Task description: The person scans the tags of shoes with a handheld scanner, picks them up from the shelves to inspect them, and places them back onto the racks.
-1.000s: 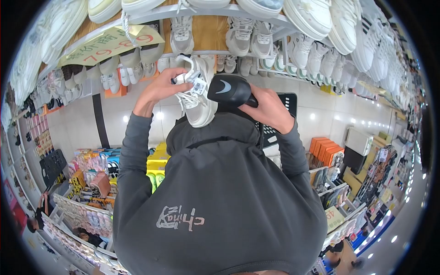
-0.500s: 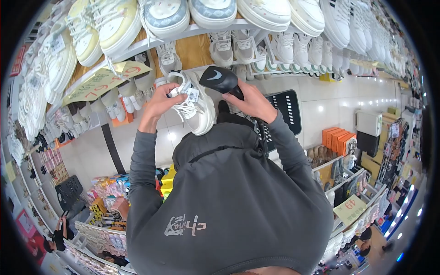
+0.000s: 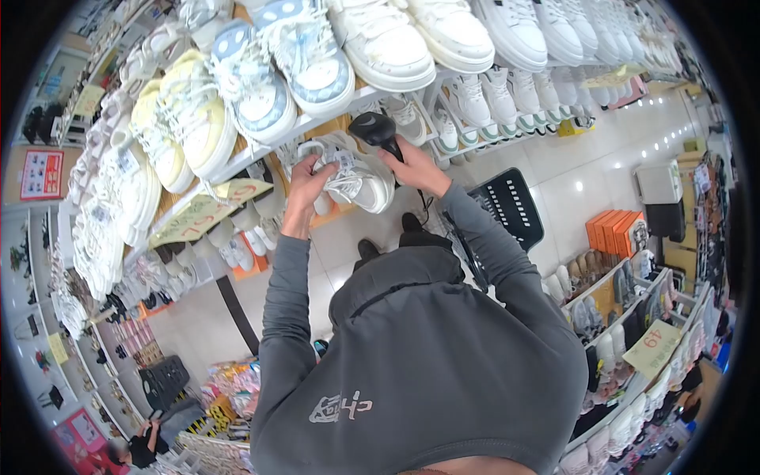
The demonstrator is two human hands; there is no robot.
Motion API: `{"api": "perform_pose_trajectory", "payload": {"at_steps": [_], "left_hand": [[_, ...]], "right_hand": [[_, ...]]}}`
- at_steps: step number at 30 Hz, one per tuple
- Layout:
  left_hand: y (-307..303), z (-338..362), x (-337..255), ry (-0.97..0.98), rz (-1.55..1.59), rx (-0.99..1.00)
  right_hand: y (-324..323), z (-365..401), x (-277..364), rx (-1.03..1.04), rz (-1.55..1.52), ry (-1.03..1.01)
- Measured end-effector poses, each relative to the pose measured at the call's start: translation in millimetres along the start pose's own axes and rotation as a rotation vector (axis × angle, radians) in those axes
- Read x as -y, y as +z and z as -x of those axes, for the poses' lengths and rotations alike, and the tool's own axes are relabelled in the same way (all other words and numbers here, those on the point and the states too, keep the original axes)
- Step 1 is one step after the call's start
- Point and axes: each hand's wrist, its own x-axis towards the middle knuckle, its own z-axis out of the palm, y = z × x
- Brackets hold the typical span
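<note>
My left hand (image 3: 309, 184) grips a white and grey sneaker (image 3: 370, 188) by its heel and collar, the thumb pressing near the laces. The shoe's toe points right and down, just below the front edge of the display shelf. A black handheld barcode scanner (image 3: 372, 128) is in my right hand (image 3: 419, 169), fingers wrapped round its handle. The scanner's head is above and beside the sneaker, apart from it. A dark cord hangs down below my right hand. The price tag seen on the shoe earlier is mostly hidden under my left thumb.
White, blue and yellow sneakers (image 3: 317, 75) line the shelf ahead, with more shoes on a lower level. A yellow price sign (image 3: 207, 212) hangs at the shelf edge. A black slotted basket or stool (image 3: 511, 207) stands at right. Orange boxes (image 3: 613, 231) are stacked farther right.
The view has swung and the shelf appears closer. The sneaker has moved toward the shelf and its toe has turned rightward. The scanner has tilted and stays in my right hand.
</note>
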Motion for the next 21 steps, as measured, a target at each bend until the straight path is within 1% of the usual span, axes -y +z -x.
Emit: {"api": "perform_pose_trajectory", "payload": {"at_steps": [1,3,6,9,12,15,17,18,21], "left_hand": [[3,-2,-6,0.011,-0.013,-0.002],[7,-2,-15,0.02,0.005,-0.017],[8,-12,-11,0.023,0.013,-0.038],[9,-15,-14,0.021,0.012,-0.069],[6,-19,-10,0.042,-0.009,-0.099],[5,-15,-17,0.041,-0.029,-0.113],[-1,-18,-12,0.039,-0.057,-0.12],[3,-12,-19,0.038,-0.035,-0.141],[-6,-14,-11,0.054,-0.062,-0.162]], "right_hand": [[-1,-3,0,-0.016,-0.008,-0.031],[4,-17,-21,-0.084,-0.008,-0.048],[5,-34,-30,-0.165,0.007,-0.089],[-1,-39,-9,-0.214,0.012,-0.042],[4,-66,-36,-0.284,0.074,-0.065],[1,-84,-41,-0.271,0.129,-0.101],[8,-97,-53,-0.354,0.279,-0.125],[11,-105,-61,-0.397,0.353,-0.136],[10,-127,-81,-0.524,0.497,-0.212]]}}
